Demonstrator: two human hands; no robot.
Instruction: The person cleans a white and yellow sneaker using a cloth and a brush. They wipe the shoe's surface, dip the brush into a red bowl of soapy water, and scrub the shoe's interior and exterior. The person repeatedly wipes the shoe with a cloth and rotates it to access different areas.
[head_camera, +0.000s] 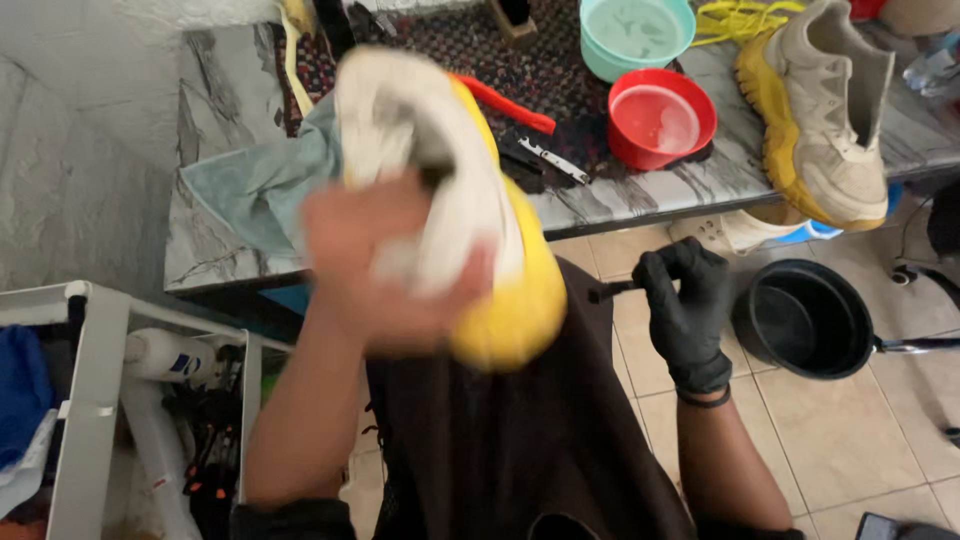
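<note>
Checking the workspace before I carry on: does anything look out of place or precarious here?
The second sneaker hangs partly over the marble table edge, its toe past the rim, above a black pot on the floor. The yellow laces lie loose behind it. Nothing looks spilled.

A grey marble-patterned table stands beyond both grips, the left and the right. On it, above the left grip, lies a teal cloth; a dark patterned mat covers its middle. Beyond the right grip sit a red bowl, a teal bowl and a worn yellow-soled sneaker. On the tiled floor, just right of the right grip, sits a black pot.
</note>
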